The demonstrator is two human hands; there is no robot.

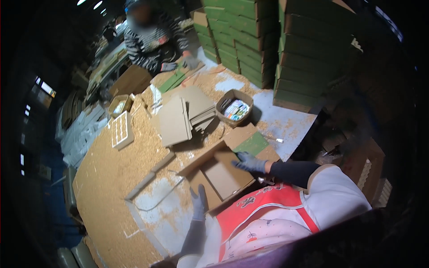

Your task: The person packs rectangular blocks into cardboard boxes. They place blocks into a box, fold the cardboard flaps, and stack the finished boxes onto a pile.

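An open cardboard box (219, 177) with a flat bottom panel inside lies before me at the table's near edge, against my red apron. My left hand (198, 202), in a grey glove, is at its left edge, with the thumb and fingers apart around the side. On the opposite side, my gloved right hand (250, 162) lies over the edge, fingertips reaching inward over the inner panel. Beyond that hand spreads a cardboard flap (251, 142) with a green band.
Flat cardboard pieces (176, 122) are stacked ahead, beside a basket (234, 107) of small colourful packets. A white compartment tray (121, 130) sits left on sawdust-like shavings (100, 187). Green boxes (234, 37) rise in tall stacks behind. Across the table, a gloved co-worker (150, 43) handles cardboard.
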